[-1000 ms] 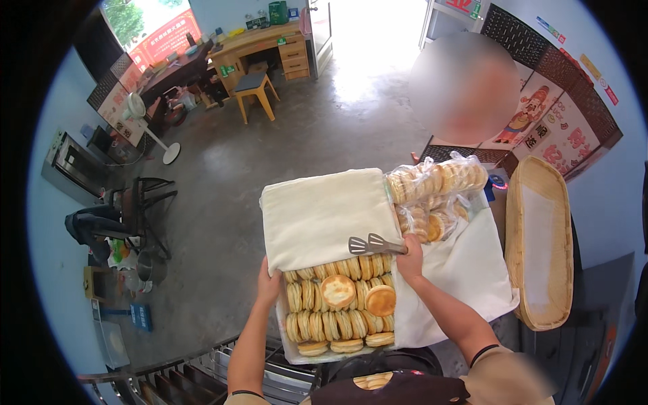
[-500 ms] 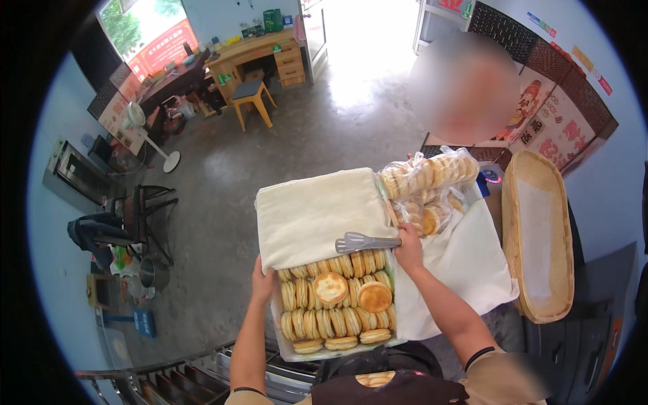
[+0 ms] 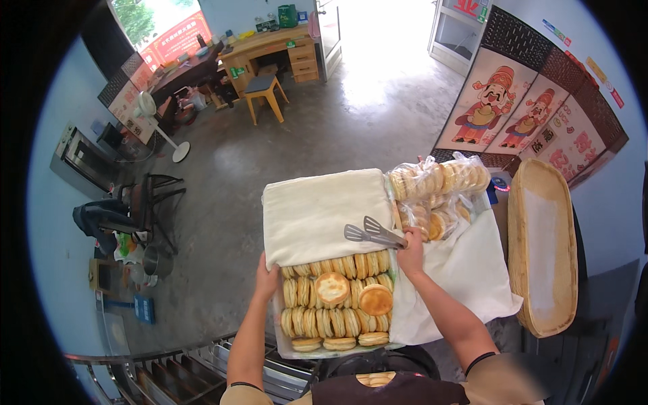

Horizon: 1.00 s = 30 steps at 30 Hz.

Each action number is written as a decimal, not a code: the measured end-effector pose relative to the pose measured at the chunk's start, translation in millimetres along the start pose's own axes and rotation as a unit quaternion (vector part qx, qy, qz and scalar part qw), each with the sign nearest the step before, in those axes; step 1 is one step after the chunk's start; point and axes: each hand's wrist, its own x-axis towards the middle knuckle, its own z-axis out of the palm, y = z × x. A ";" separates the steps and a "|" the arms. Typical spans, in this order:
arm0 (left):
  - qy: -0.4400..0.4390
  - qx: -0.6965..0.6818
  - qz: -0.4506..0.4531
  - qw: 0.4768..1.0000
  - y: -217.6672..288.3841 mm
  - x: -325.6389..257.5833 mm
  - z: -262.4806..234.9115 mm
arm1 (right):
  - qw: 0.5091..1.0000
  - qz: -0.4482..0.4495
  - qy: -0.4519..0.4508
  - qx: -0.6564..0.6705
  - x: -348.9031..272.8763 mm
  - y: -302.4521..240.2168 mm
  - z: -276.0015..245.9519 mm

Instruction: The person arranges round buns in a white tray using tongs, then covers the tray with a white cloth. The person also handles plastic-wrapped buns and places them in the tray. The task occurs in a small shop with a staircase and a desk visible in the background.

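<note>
The right hand [image 3: 410, 251] grips the tongs [image 3: 378, 233], blades splayed above the white cloth [image 3: 325, 217]; the left hand [image 3: 266, 278] curls at its corner, exact hold hidden. Round breads [image 3: 322, 322] mostly stand edgewise in the box [image 3: 286, 352], likely saving space.

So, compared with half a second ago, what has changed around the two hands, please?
The tongs, nearly closed then, have spread open in the right hand. Nothing was let go. The left hand stays at the box edge; breads and cloth lie as before.
</note>
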 end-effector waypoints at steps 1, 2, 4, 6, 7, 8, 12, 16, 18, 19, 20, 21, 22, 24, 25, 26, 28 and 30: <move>0.000 -0.004 0.001 1.000 -2.5 -1.3 -2.6 | 1.000 -0.010 -0.015 -0.002 -0.1 0.8 -7.7; 0.027 0.020 0.008 0.999 -8.4 -3.9 -6.7 | 0.999 -0.021 -0.031 -0.005 -2.2 0.7 -20.8; 0.077 0.066 0.024 0.995 -15.6 -4.7 -17.3 | 0.996 -0.004 -0.071 -0.047 -5.9 5.3 -52.6; 0.097 0.134 0.053 0.985 -0.6 8.1 -21.3 | 0.983 0.058 -0.112 -0.134 -21.5 29.2 -103.1; 0.104 0.165 0.068 0.978 10.7 20.1 -24.2 | 0.979 0.104 -0.104 -0.142 -33.8 39.1 -129.2; 0.115 0.197 0.082 0.970 22.1 33.0 -25.2 | 0.973 0.148 -0.099 -0.147 -49.8 52.0 -155.9; 0.102 0.243 0.134 0.955 64.5 106.7 -8.1 | 0.893 0.331 -0.186 -0.242 -94.5 79.2 -241.1; 0.081 0.300 0.161 0.937 70.1 185.0 -7.1 | 0.924 0.112 -0.114 -0.347 -78.4 42.8 -240.5; 0.044 0.312 0.136 0.939 79.3 214.3 -2.9 | 0.966 0.051 -0.136 -0.216 -12.8 1.1 -204.7; 0.023 0.319 0.121 0.940 81.8 226.0 2.0 | 0.975 0.000 -0.139 -0.173 14.3 -6.5 -179.8; 0.004 0.327 0.104 0.939 82.4 235.5 4.1 | 0.980 -0.053 -0.144 -0.129 45.4 -16.8 -149.8; -0.014 0.336 0.082 0.938 77.5 237.4 3.4 | 0.978 -0.089 -0.162 -0.099 78.5 -45.1 -116.1; -0.007 0.331 0.075 0.941 80.9 241.8 9.3 | 0.973 -0.124 -0.183 -0.071 109.3 -54.4 -85.3; 0.007 0.323 0.058 0.944 92.7 244.5 19.7 | 0.963 -0.153 -0.210 -0.074 167.4 -71.8 -19.8; 0.020 0.326 0.069 0.943 97.0 245.4 18.5 | 0.957 -0.183 -0.208 -0.087 193.9 -74.8 12.6; 0.027 0.326 0.085 0.941 101.8 248.0 23.6 | 0.945 -0.204 -0.204 -0.153 218.5 -63.6 40.2; 0.036 0.315 0.107 0.942 106.0 250.3 28.1 | 0.916 -0.167 -0.264 -0.251 255.6 -42.8 82.1; 0.037 0.287 0.125 0.949 105.3 247.5 29.8 | 0.865 -0.051 -0.384 -0.319 274.0 -34.7 100.3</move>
